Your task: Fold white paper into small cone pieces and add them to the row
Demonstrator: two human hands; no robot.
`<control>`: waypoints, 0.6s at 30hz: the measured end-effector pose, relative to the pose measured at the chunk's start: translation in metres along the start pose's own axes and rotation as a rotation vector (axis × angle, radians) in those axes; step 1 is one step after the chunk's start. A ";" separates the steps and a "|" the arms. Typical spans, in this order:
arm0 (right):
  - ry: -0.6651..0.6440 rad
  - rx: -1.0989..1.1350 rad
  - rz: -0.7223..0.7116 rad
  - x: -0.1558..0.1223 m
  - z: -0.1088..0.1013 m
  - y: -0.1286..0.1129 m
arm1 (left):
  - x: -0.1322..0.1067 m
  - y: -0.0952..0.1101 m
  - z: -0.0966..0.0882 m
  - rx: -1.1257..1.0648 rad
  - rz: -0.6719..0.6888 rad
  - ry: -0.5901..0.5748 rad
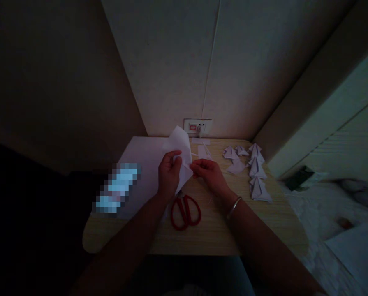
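Site: dim domestic room, probably a bedroom. I note a small wood-grain table (221, 236), pale wall (171, 74) with socket (197, 126), quilted bedding-like fabric (315, 240) at right.

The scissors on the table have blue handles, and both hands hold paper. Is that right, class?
Not quite: the head view shows red handles, not blue. The scissors do lie on the table, and the left hand and right hand hold paper.

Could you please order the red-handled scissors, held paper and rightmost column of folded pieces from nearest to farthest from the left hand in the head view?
1. Held paper: touching the left hand.
2. Red-handled scissors: on the table, nearer the wearer.
3. Rightmost column of folded pieces: far right, past the right hand.
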State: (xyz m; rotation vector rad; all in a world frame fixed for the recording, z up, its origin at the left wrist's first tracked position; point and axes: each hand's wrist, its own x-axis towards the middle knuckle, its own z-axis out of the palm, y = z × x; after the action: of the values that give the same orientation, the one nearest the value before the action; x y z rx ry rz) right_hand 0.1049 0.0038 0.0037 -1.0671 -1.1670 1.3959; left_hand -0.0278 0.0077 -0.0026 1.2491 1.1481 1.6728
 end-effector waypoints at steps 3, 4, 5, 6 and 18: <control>-0.027 0.012 0.018 0.000 0.001 0.000 | 0.001 -0.002 -0.001 0.009 0.020 0.016; -0.041 0.022 0.029 0.000 0.001 0.000 | 0.001 -0.002 -0.001 0.015 0.021 0.024; -0.052 0.035 0.038 0.000 0.001 0.001 | 0.000 -0.003 -0.001 0.020 0.015 0.029; -0.063 0.048 0.045 0.000 0.002 0.001 | 0.000 -0.003 -0.002 0.023 0.006 0.030; -0.062 -0.100 0.087 -0.002 0.006 0.012 | 0.000 0.000 -0.001 -0.076 -0.071 0.065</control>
State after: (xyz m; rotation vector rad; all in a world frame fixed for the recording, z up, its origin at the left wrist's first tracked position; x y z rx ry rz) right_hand 0.0979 0.0004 -0.0077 -1.1644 -1.2595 1.4589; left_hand -0.0290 0.0074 -0.0027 1.1016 1.1434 1.6991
